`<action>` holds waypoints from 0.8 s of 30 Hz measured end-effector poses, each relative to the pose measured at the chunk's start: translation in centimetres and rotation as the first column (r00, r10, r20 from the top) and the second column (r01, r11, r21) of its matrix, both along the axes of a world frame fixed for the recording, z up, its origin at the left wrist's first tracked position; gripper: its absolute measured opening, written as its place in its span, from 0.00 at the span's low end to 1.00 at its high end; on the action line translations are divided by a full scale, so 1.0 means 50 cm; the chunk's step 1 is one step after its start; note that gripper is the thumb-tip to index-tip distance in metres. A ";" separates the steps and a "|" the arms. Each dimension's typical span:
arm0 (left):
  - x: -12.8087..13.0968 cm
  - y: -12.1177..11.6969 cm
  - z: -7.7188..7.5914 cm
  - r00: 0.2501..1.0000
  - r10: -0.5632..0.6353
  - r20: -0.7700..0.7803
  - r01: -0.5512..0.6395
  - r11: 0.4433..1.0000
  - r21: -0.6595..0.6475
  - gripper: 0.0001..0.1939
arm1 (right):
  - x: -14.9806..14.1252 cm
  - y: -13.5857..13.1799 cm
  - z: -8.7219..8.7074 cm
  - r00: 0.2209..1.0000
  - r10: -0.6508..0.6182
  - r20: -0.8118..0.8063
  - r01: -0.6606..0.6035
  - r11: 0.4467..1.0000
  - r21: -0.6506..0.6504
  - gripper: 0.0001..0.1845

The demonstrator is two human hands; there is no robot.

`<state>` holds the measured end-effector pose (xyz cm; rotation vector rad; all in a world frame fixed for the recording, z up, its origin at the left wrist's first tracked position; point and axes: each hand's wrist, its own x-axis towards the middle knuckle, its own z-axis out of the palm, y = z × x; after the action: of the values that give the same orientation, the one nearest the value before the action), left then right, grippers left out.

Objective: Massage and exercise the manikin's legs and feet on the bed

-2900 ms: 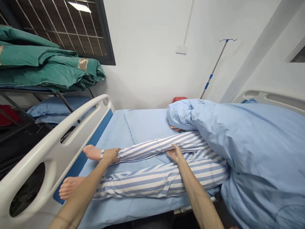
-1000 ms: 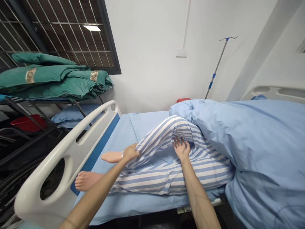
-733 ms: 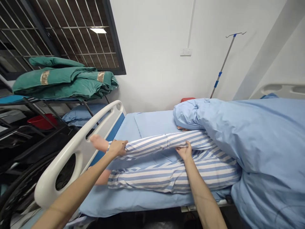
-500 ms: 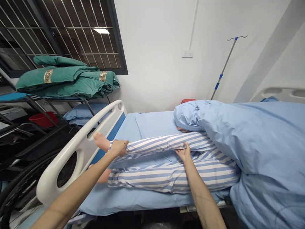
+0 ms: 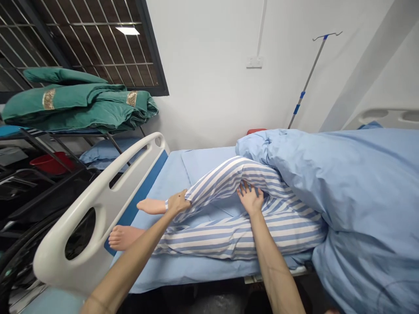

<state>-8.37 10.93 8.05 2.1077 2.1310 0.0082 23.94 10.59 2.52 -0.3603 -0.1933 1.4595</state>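
Observation:
Two legs in blue-and-white striped trousers lie on a bed, with bare feet toward the footboard. The far leg (image 5: 225, 174) is bent, its knee raised off the sheet. My left hand (image 5: 178, 202) is closed around this leg just above the ankle, over the trouser cuff. Behind the raised knee, my right hand (image 5: 250, 199) has its fingers spread, the tips at the underside of the thigh. The near leg (image 5: 209, 240) stays straight and flat. The far foot (image 5: 151, 206) points left, as does the near foot (image 5: 123, 237). A light blue quilt (image 5: 353, 187) hides the upper body.
The white footboard (image 5: 98, 192) borders the bed at left, with a wheelchair's wheel (image 5: 9, 261) beyond it. Green folded bedding (image 5: 81, 104) lies on a rack near the barred window. An IV pole (image 5: 307, 83) stands at the back right.
The far leg has gone from nearly straight to bent, knee up and foot drawn toward the hips. My left hand moved right with the ankle. My right hand's fingers have spread under the knee.

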 end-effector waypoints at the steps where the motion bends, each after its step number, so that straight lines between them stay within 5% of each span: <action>1: 0.022 0.001 -0.009 0.999 0.005 0.035 -0.005 1.000 0.002 0.24 | 0.001 0.000 0.001 1.000 -0.006 -0.001 0.006 1.000 0.001 0.16; 5: 0.094 0.010 -0.025 0.987 0.022 0.158 -0.023 1.000 0.008 0.28 | 0.009 -0.002 0.003 0.999 -0.033 0.008 0.033 0.999 -0.014 0.19; 8: 0.093 0.025 -0.015 0.989 0.009 0.149 -0.009 1.000 0.000 0.29 | 0.015 -0.005 0.004 0.999 -0.045 0.003 0.045 0.999 -0.029 0.19; 17: -0.112 0.028 0.048 0.976 -0.085 -0.201 0.081 0.996 -0.030 0.27 | 0.010 0.008 -0.009 1.000 -0.031 -0.001 0.031 0.994 -0.110 0.20; 24: -0.156 0.015 0.084 0.947 -0.190 -0.260 0.168 0.980 -0.105 0.26 | 0.005 0.005 -0.014 1.000 -0.005 0.020 0.009 0.983 -0.182 0.21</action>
<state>-16.19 11.69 12.23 2.3611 2.0223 -0.4012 24.20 10.83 1.82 -0.5239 -0.0735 1.4710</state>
